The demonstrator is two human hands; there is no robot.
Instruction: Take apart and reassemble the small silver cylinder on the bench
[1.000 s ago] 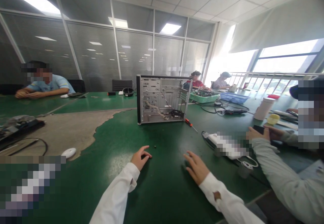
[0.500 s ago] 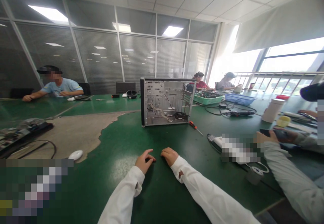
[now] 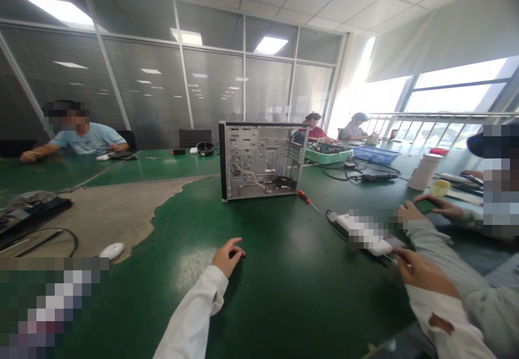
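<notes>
On the green tabletop, my left hand [image 3: 227,258] rests with thumb and fingers apart and nothing in it. My right hand [image 3: 427,277] reaches out to the right, its fingers closed beside the end of a white, partly blurred-out device [image 3: 375,243] with a dark cable. Whatever those fingers hold is hidden by the hand. Ahead of both hands stands an open computer case [image 3: 263,161], upright, with loose wires and a bare metal frame inside. A screwdriver [image 3: 304,197] with an orange-and-black handle lies by its lower right corner.
Close on the right, a co-worker's hands [image 3: 413,213] hold a dark flat object. A green basket [image 3: 328,156] of parts, a blue basket [image 3: 375,155], cables and a white bottle [image 3: 424,172] stand behind. At left lie a white mouse [image 3: 112,251] and dark equipment [image 3: 34,213].
My right hand has left its place beside the left hand and moved far right to the white device. My left hand stays put. The view has shifted slightly.
</notes>
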